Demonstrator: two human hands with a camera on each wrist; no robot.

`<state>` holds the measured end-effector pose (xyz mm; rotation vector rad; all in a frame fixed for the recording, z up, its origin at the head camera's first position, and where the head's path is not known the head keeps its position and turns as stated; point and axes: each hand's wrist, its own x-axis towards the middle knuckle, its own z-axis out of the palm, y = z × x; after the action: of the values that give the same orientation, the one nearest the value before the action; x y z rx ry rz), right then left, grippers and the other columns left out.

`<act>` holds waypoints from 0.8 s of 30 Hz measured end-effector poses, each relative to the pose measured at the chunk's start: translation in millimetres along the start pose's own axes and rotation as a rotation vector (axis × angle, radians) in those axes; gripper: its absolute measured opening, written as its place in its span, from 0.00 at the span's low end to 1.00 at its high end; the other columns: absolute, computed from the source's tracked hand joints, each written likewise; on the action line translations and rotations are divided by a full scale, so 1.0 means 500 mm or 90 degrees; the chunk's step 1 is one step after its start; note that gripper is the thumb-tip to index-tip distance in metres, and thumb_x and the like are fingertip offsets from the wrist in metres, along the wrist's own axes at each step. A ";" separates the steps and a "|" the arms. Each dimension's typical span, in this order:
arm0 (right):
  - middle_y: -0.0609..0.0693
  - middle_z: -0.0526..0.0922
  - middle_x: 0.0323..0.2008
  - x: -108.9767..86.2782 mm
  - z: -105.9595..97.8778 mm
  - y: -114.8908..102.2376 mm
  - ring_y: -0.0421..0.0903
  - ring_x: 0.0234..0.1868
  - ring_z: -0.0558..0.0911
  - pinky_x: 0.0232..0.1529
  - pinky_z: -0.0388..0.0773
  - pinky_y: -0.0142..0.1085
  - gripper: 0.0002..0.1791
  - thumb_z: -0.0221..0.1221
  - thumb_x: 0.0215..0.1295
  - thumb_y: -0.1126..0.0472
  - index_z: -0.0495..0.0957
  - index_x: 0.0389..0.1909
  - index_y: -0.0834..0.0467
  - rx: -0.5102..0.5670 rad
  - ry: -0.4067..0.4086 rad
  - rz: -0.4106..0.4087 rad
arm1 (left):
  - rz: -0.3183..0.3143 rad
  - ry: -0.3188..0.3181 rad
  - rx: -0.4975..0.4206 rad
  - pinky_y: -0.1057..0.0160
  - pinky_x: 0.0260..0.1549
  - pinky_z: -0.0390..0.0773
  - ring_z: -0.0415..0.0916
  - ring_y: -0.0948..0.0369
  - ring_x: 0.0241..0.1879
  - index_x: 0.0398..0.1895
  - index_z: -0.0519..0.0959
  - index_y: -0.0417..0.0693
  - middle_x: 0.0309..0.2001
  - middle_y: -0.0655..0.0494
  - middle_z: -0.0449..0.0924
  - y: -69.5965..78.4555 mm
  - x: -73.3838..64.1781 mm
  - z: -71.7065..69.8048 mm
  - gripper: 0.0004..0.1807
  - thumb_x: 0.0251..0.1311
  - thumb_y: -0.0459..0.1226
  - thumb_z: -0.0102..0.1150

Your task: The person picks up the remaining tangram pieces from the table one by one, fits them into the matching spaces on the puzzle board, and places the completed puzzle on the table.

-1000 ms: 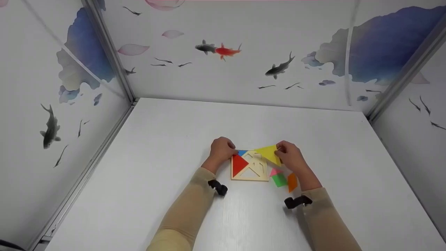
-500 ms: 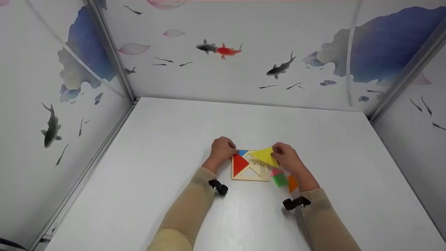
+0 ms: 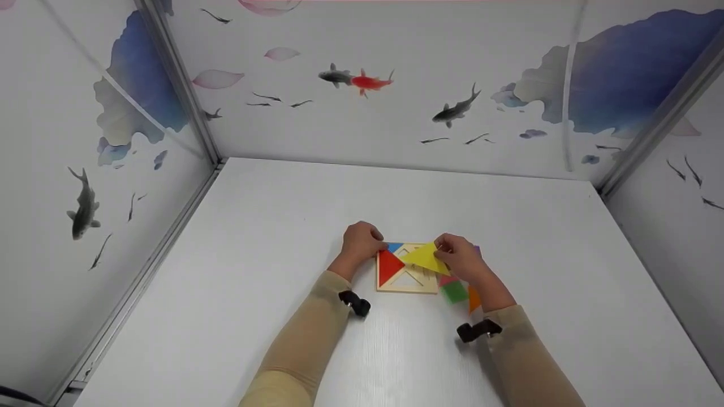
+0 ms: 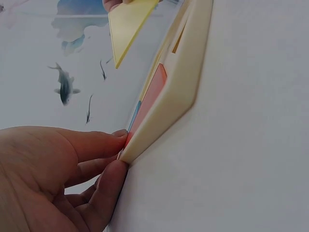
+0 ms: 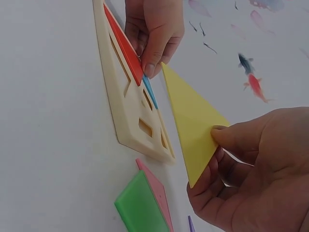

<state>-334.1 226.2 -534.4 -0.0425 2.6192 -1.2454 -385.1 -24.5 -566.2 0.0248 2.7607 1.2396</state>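
Note:
A pale wooden tangram board (image 3: 407, 291) lies on the table, with a red triangle (image 3: 389, 268) and a blue piece (image 3: 394, 247) set in its recesses. At its far left corner my left hand (image 3: 360, 244) pinches the board between thumb and fingers. My right hand (image 3: 465, 261) holds a yellow triangle (image 3: 424, 260) by one edge, thumb on one face and fingers behind. The triangle is tilted above the right part of the board, apart from it in the right wrist view. Several bare recesses show in the board.
Just right of the board lie a green piece (image 3: 454, 292), a pink piece (image 5: 157, 188) and an orange piece (image 3: 474, 298), partly covered by the right arm. A purple piece (image 3: 477, 250) peeks out behind the right hand. Patterned walls enclose the white table (image 3: 271, 226).
My right hand has moved left and slightly nearer with the yellow triangle, bringing it further over the board. A purple piece now shows behind that hand. The left hand stays at the corner.

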 end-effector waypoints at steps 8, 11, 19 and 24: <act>0.54 0.77 0.44 -0.003 0.013 0.000 0.48 0.42 0.75 0.39 0.76 0.32 0.06 0.57 0.79 0.65 0.78 0.52 0.59 0.016 -0.030 -0.022 | -0.001 0.009 -0.006 0.66 0.38 0.82 0.78 0.58 0.42 0.41 0.88 0.47 0.41 0.52 0.84 -0.002 -0.003 0.002 0.09 0.63 0.41 0.76; 0.54 0.76 0.45 -0.005 0.018 -0.002 0.49 0.45 0.74 0.42 0.76 0.33 0.06 0.57 0.79 0.65 0.77 0.51 0.59 0.014 -0.037 -0.035 | -0.008 0.006 -0.007 0.67 0.38 0.83 0.78 0.58 0.42 0.42 0.88 0.47 0.42 0.52 0.84 0.000 -0.003 0.002 0.10 0.63 0.42 0.76; 0.53 0.77 0.43 -0.004 0.030 -0.004 0.49 0.45 0.75 0.43 0.75 0.35 0.04 0.58 0.78 0.65 0.78 0.48 0.59 -0.011 -0.046 -0.060 | -0.024 0.005 -0.012 0.67 0.37 0.83 0.78 0.58 0.43 0.42 0.88 0.49 0.42 0.53 0.84 0.003 -0.004 0.001 0.10 0.63 0.42 0.76; 0.53 0.78 0.43 -0.004 0.037 -0.002 0.49 0.46 0.76 0.47 0.74 0.37 0.03 0.59 0.78 0.64 0.78 0.48 0.58 -0.043 -0.042 -0.069 | -0.014 0.004 -0.011 0.65 0.41 0.84 0.78 0.57 0.44 0.43 0.88 0.48 0.43 0.53 0.84 0.000 -0.002 0.002 0.10 0.63 0.42 0.76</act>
<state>-328.1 212.0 -544.4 -0.2360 2.6312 -1.1681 -384.2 -23.9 -566.6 -0.0121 2.7480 1.2603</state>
